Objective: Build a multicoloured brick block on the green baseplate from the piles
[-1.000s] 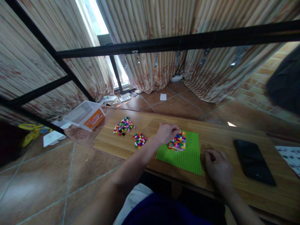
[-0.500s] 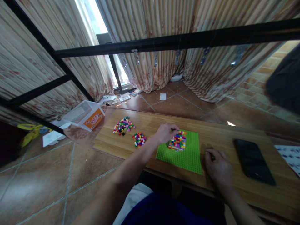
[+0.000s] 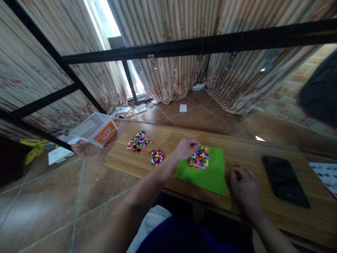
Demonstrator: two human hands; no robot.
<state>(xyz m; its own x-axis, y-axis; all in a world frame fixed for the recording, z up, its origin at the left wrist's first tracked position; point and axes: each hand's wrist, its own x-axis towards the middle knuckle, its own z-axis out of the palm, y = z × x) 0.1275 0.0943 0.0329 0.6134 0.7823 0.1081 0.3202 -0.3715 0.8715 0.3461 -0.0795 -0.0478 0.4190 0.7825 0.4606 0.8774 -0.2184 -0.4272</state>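
Loose bricks (image 3: 156,156) lie left of our green baseplate (image 3: 216,172). At the brick block (image 3: 201,158) on it, we cannot tell our left hand's (image 3: 187,149) grip; we'd best press squarely. Right of the baseplate, our right hand (image 3: 245,186) rests curled closed.

A many-coloured block of bricks (image 3: 200,159) stands on a flat green studded board (image 3: 214,180), by the near edge of the counter (image 3: 171,135); two loose piles (image 3: 139,140) lie toward the left end.
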